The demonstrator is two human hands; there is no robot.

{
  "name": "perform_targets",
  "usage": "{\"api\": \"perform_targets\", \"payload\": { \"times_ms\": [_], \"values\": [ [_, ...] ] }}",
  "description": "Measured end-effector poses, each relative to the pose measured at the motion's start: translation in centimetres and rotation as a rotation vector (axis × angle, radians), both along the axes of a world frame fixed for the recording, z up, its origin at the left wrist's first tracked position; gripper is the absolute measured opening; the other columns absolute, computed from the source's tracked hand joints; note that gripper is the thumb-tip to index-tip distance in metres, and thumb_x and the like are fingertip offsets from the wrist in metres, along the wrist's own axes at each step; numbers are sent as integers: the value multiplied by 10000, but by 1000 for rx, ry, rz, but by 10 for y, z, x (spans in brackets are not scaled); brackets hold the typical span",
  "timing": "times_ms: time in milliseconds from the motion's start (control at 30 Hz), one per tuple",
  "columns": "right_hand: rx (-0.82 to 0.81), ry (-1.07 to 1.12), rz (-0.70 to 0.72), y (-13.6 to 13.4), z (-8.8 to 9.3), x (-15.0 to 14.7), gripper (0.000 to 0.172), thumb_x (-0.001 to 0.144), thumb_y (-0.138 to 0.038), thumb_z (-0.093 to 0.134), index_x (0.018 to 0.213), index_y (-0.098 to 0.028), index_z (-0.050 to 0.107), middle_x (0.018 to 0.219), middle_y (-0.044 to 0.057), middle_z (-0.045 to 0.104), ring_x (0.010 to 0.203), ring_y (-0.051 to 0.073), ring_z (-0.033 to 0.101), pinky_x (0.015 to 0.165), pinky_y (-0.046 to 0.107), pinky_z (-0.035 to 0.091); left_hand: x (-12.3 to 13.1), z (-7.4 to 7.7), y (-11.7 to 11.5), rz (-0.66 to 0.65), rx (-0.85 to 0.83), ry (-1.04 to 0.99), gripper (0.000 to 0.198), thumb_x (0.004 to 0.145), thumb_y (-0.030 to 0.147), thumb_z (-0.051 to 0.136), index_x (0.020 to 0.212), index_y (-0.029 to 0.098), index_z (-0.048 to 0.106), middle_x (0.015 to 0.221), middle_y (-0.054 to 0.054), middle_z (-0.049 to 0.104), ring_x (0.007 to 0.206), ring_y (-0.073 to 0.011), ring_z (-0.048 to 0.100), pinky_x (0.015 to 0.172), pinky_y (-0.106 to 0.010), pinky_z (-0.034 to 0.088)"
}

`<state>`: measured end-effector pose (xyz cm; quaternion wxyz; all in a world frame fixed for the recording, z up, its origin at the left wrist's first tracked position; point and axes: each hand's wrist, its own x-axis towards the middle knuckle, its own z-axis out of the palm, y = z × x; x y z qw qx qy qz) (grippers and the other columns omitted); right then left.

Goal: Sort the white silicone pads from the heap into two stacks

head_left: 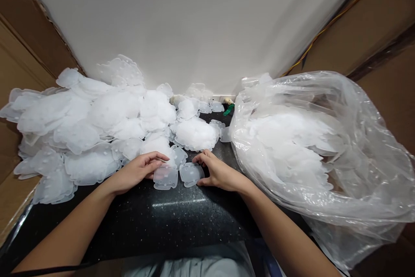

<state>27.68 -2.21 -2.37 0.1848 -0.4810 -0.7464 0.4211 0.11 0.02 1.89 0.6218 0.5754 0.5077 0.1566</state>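
Observation:
My left hand [141, 171] holds a small translucent plastic sheet [165, 177] by its left edge, with thumb and fingers bent around it. My right hand [218, 170] has its thumb and forefinger closed about the right side of a similar translucent sheet [189, 175]. The two sheets are side by side, a narrow gap between them, just above the black speckled countertop [181, 216]. Each has rounded corners, notched edges and small round dots. Behind my hands lies a heap of matching sheets [196, 134], and a larger pile [113, 106] spreads to the left.
On the right a big clear plastic bag [359, 138] lies open, with many more sheets [292, 138] inside. A white wall panel [194, 22] rises behind the counter. Cardboard [385, 22] borders both sides. A green strip [228, 109] lies near the wall.

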Motion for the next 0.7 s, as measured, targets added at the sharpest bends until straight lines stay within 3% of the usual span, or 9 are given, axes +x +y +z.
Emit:
{"api": "perform_targets", "payload": {
  "times_ms": [167,367,567,700],
  "values": [
    [-58,143,20,0,3,2,522,575,-266,877,926,-215,494,992,10,493,948,193,498,849,317,436,1,-3,-1,-13,-67,-42,454,763,520,709,1077,199,648,1018,-62,710,979,-237,658,787,-316,499],
    [-315,445,-18,1,-3,1,302,812,-395,667,956,-214,473,766,-32,562,718,140,556,696,292,437,2,-8,-1,-33,-133,-72,513,758,557,701,1111,190,633,1102,-97,704,1054,-265,637,856,-364,485],
    [-470,337,15,1,7,11,503,792,-277,653,1253,-218,460,842,-14,578,687,152,647,461,219,412,1,-12,0,-5,-160,-128,501,769,562,695,1096,185,663,1041,-100,702,955,-242,650,783,-336,495],
    [-458,304,21,1,6,13,375,875,-374,579,1203,-199,531,795,-9,568,649,131,638,428,194,428,1,-13,-1,-14,-144,-119,482,778,558,690,1083,185,677,1018,-100,702,907,-228,650,739,-317,495]
  ]
}}
